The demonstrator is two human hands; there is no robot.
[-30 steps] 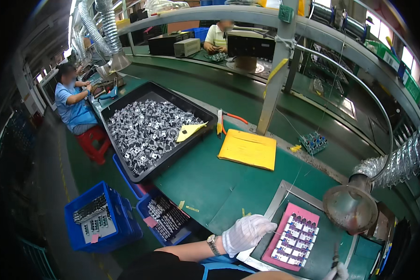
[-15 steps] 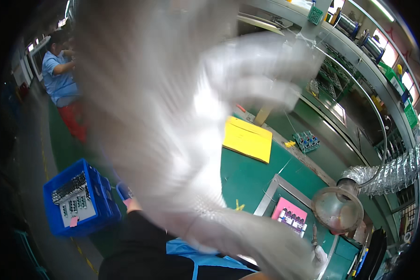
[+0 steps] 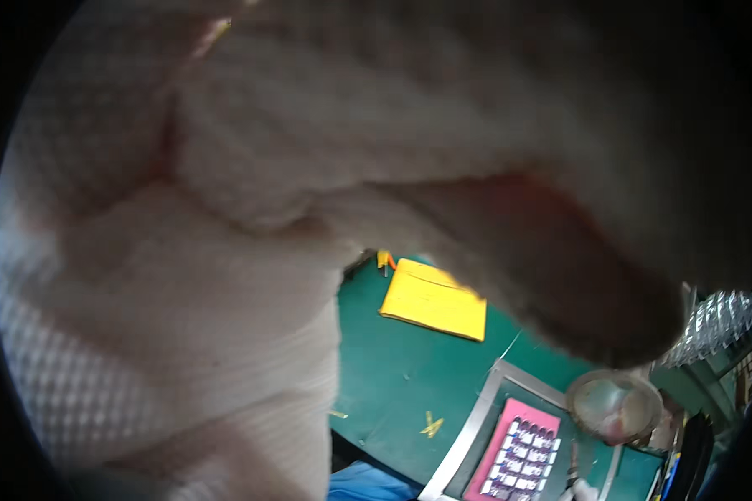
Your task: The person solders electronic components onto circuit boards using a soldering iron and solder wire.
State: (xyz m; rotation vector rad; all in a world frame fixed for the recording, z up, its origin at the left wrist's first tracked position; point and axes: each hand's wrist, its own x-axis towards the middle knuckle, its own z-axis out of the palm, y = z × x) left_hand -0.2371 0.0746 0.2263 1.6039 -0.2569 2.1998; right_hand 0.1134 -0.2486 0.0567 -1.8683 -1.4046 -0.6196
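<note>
A white knitted glove covers my left hand (image 3: 251,225), which looms right in front of the lens and hides most of the scene. Its fingers stretch across to the right, dark and out of focus, with a gap below them; nothing shows between them. At the lower right edge, the gloved fingertips of my right hand (image 3: 583,491) close around a slim tool like a soldering iron (image 3: 573,463). Beside it lies a pink mat (image 3: 500,442) bearing rows of small white-and-dark parts. A grey metal frame (image 3: 468,438) borders the mat.
Further back on the green table (image 3: 376,367) lies a yellow pad (image 3: 436,301). A round fume hood (image 3: 614,405) with a silver duct (image 3: 718,326) stands right of the mat. Yellow scraps (image 3: 431,424) lie near the front edge, above blue cloth (image 3: 368,483).
My left hand has come much closer to the lens and covers more of it, hiding the shelves, the blue bin and the other person. The view has shifted slightly. My right hand remains beside the mat.
</note>
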